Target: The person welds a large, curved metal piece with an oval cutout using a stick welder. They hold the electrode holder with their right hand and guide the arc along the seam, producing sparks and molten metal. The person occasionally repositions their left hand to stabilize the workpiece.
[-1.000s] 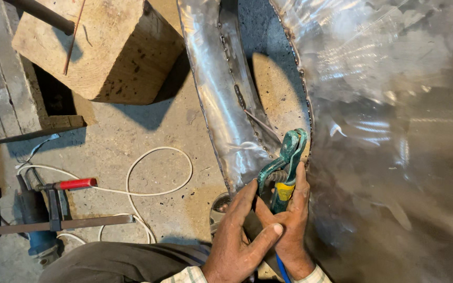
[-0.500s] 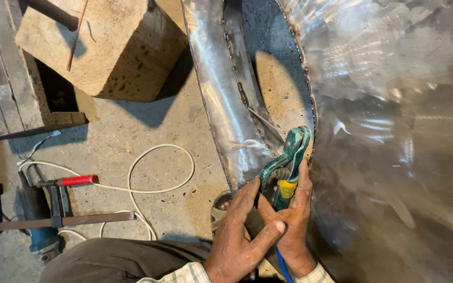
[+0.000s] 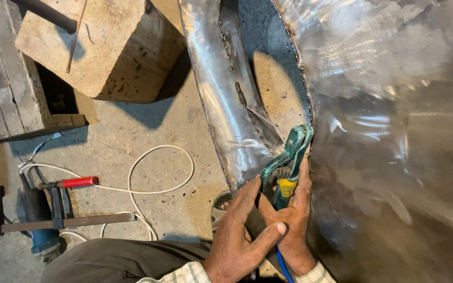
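Both my hands grip a green hand tool (image 3: 289, 157) with a yellow part and blue handle ends. My left hand (image 3: 239, 230) wraps the lower handle from the left. My right hand (image 3: 293, 220) holds the other handle, its forefinger stretched up along the tool. The tool's jaws bite the edge of a big shiny sheet-metal piece (image 3: 394, 131), by a seam that joins it to a narrower curved metal strip (image 3: 221, 94). The handle ends are hidden under my fingers.
A large wooden block (image 3: 106, 47) stands at the upper left, with a dark rod across its corner. On the concrete floor lie a white cable (image 3: 158, 178), a bar clamp with a red handle (image 3: 64, 202) and a blue power tool (image 3: 40, 236). My trouser leg (image 3: 127, 259) fills the lower middle.
The view has shifted slightly. My hands and the tool stay at the same spot on the metal edge, and my left thumb has moved a little over the right hand.
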